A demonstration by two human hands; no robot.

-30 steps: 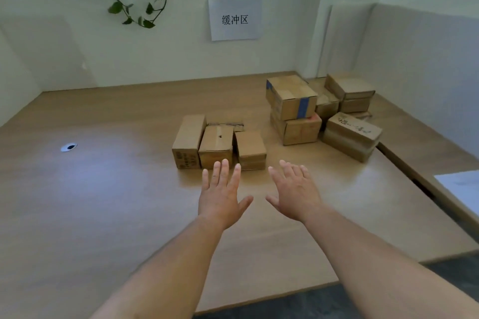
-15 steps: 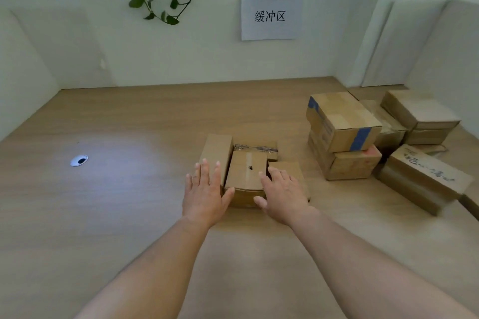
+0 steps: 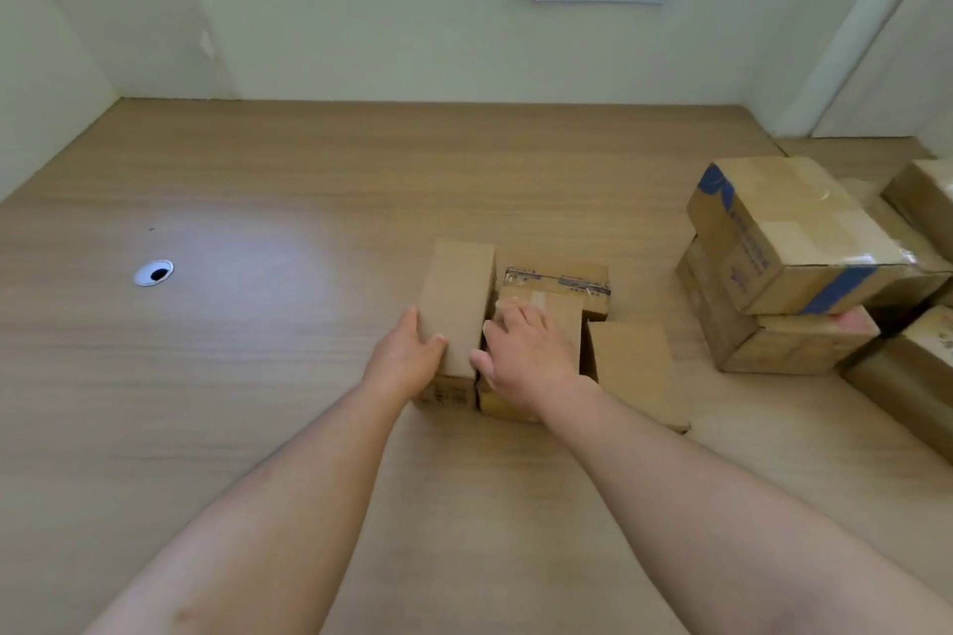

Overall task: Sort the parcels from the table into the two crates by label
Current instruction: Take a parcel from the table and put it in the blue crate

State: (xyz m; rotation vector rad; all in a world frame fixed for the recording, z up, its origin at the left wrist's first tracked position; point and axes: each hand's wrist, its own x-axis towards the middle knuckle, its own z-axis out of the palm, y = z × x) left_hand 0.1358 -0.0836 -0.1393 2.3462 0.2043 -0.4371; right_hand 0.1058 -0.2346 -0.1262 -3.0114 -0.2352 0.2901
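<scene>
I am watching the left grip (image 3: 407,361) clasping the tall parcel (image 3: 459,294) at the left end of a small cluster on the desk (image 3: 258,376), thumb on top and fingers along its left side. The right grip (image 3: 526,361) is curling over the middle parcel (image 3: 562,320), thumb lying at the gap between the two. A third parcel (image 3: 631,366) is sitting just beside, and larger boxes (image 3: 789,232) are standing stacked further right.

The right hand (image 3: 521,356) hides most of the middle parcel (image 3: 559,312); rightmost boxes (image 3: 923,201) run off frame.
</scene>
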